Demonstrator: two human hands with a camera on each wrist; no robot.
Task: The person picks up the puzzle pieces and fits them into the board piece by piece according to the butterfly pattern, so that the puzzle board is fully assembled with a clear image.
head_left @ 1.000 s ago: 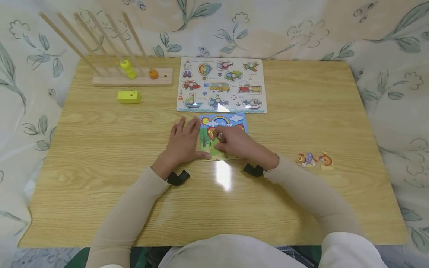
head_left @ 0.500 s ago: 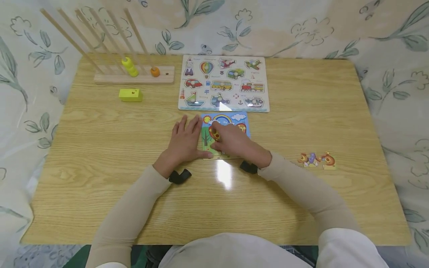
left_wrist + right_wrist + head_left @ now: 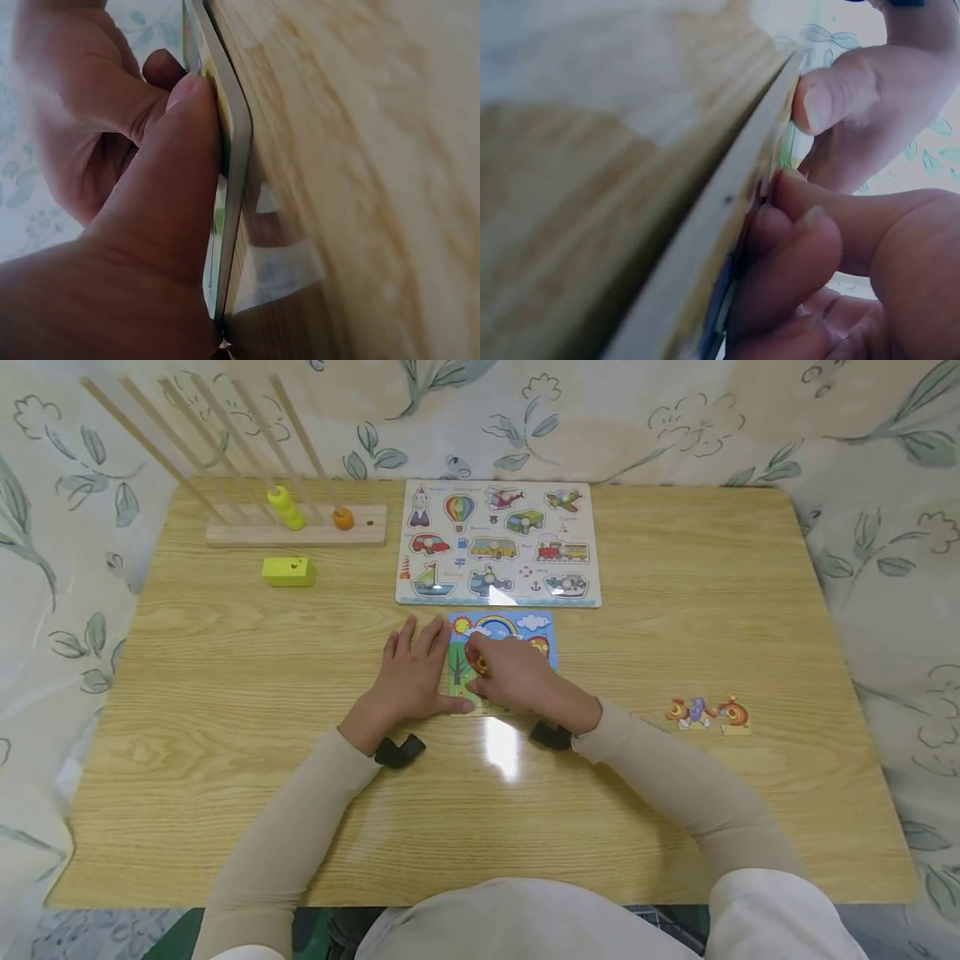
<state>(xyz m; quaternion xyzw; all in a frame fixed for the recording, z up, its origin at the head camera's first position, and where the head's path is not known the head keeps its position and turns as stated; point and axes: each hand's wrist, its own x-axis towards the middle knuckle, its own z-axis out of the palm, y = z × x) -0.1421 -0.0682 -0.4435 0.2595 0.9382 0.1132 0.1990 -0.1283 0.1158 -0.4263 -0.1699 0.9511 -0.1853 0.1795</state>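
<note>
A small picture puzzle board point(image 3: 534, 623) with a rainbow, sun and tree lies on the table. My left hand point(image 3: 408, 681) lies along its left side, fingers spread and straight. The left thumb point(image 3: 191, 120) presses the near edge of the board, as the left wrist view shows. Over the middle of the picture, my right hand point(image 3: 517, 672) has curled fingers, its thumb and index finger at a puzzle piece point(image 3: 477, 662) in red and yellow, largely covered by the hand. In the right wrist view the fingertips point(image 3: 787, 247) are right against the board's face.
Loose puzzle pieces point(image 3: 690, 713) lie on the right of the table point(image 3: 750, 827). Behind the small board is a larger vehicle puzzle point(image 3: 592, 597). A wooden peg stand point(image 3: 225, 537) with yellow and orange beads stands back left, a yellow-green block point(image 3: 288, 572) before it.
My right hand has shifted slightly left and lower over the board, its fingers now down on the picture, covering the green patch seen earlier. The left hand stays in place.
</note>
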